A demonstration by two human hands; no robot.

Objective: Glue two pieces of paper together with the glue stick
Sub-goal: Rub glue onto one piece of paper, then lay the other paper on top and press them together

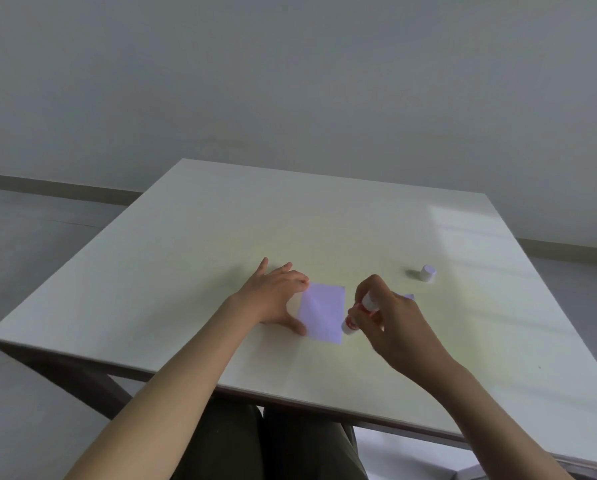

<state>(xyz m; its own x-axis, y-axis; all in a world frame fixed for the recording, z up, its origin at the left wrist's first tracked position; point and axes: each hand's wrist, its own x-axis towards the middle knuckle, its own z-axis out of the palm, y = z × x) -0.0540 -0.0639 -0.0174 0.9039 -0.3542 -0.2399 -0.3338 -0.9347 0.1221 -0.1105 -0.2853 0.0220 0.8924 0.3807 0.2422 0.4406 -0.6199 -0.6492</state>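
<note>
A pale purple paper (323, 311) lies flat on the white table (221, 254). My left hand (276, 296) rests on the table with fingers spread, its thumb and fingertips pressing the paper's left edge. My right hand (390, 317) grips a red and white glue stick (357, 315), tilted down to the left, its tip at the paper's lower right edge. A corner of a second purple paper (409, 296) shows just behind my right hand; the rest of it is hidden.
The white glue stick cap (427, 273) stands on the table to the right, beyond my right hand. The table's near edge runs across just above my knees. Grey floor lies to the left and a plain wall behind.
</note>
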